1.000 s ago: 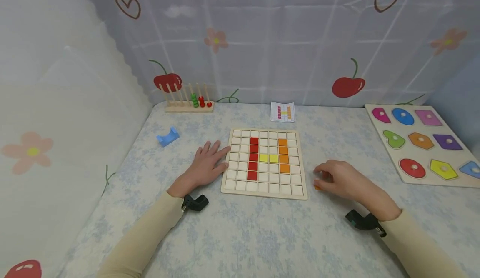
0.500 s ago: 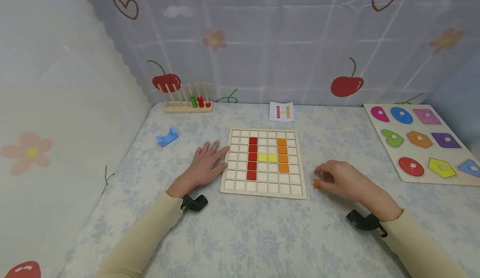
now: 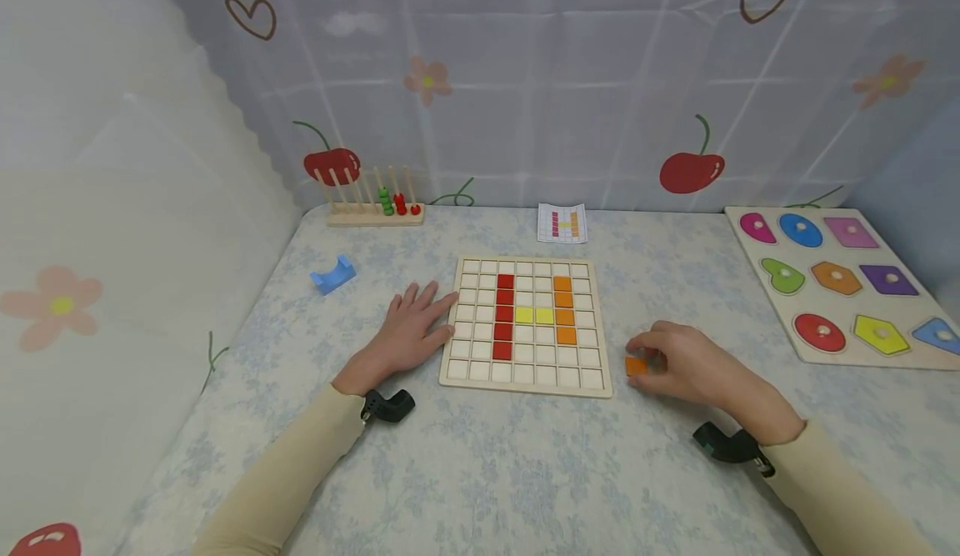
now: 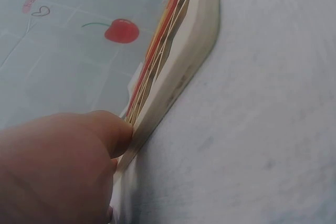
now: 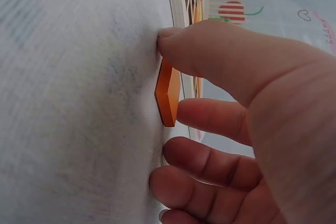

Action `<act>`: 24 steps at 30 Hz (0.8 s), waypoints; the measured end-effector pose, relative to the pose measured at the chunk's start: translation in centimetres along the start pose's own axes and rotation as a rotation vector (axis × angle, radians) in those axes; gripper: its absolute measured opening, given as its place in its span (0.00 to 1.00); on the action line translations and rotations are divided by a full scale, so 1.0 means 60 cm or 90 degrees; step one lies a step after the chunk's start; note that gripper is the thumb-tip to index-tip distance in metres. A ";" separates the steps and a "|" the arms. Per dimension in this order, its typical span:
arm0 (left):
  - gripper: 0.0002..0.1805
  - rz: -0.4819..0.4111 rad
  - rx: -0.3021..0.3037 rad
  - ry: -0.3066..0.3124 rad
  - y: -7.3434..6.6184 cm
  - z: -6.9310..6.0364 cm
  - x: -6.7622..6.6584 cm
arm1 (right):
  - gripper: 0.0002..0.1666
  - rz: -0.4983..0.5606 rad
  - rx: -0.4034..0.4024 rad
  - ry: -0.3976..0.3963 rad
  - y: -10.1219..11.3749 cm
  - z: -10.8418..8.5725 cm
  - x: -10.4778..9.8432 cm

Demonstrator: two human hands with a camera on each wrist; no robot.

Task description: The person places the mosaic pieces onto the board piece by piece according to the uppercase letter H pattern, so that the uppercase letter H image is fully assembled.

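A wooden grid board (image 3: 525,379) lies on the table, with a red column, two yellow squares and an orange column set in its cells. My left hand (image 3: 408,331) rests flat beside it, index fingertip and thumb touching its left edge; the left wrist view shows the thumb (image 4: 113,129) against the board's side. To the right of the board, my right hand (image 3: 686,360) holds an orange square tile (image 3: 636,366) between thumb and index finger, low at the tabletop. In the right wrist view this tile (image 5: 168,93) sits between both fingertips, the other fingers curled below.
A pattern card (image 3: 562,223) lies behind the board. At the back left stand a peg rack (image 3: 375,214) with green and red beads and a blue curved block (image 3: 333,275). A shape puzzle board (image 3: 795,298) lies at the right.
The orange tile, at first mostly hidden under my right hand, now shows fully between thumb and index finger. My left hand has stayed on the board's edge.
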State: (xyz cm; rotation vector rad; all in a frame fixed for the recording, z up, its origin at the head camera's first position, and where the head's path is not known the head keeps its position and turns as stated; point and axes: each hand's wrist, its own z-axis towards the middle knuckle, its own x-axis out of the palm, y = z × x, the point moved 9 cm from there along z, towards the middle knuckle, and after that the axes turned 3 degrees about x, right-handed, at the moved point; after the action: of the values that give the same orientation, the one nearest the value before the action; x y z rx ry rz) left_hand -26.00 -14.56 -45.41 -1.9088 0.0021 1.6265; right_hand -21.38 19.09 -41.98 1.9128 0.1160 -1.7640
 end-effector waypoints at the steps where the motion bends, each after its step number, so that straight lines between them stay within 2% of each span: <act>1: 0.33 -0.002 0.000 0.000 -0.001 0.000 0.000 | 0.18 0.001 -0.001 0.000 0.000 -0.001 0.000; 24: 0.33 -0.009 0.002 0.004 0.001 0.000 0.000 | 0.14 0.037 -0.016 0.004 -0.001 -0.004 -0.004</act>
State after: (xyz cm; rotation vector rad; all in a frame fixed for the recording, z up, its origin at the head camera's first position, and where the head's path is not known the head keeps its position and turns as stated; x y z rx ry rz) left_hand -26.01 -14.61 -45.41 -1.9078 -0.0064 1.6107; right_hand -21.24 19.29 -41.79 1.8846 0.0846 -1.7115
